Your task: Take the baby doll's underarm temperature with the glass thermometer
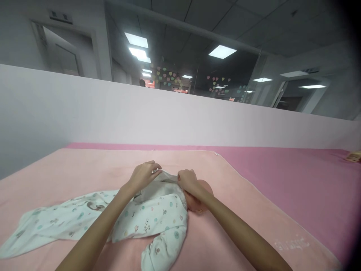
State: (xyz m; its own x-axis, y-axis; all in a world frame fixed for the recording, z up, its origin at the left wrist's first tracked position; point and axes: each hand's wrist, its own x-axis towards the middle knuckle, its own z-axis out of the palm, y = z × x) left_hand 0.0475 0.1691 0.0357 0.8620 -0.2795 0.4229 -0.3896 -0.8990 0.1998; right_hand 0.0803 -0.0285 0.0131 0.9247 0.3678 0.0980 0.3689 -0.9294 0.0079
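Printed white baby garment (pixel 152 216) lies on the peach blanket (pixel 239 210), doll's head (pixel 207 186) at its neck end; left hand (pixel 145 175) pinches its raised edge, fingers narrow; right hand (pixel 188 180) grips that edge beside the head.

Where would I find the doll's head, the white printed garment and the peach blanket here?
Doll's head (pixel 195 204): head view, its lower visible part.
White printed garment (pixel 158 215): head view, its patterned body.
Peach blanket (pixel 239 195): head view, bare cloth.

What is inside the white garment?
Apparently a doll: its head sticks out at the neck end, partly behind the right arm. The rest, covered by the garment, cannot be seen.
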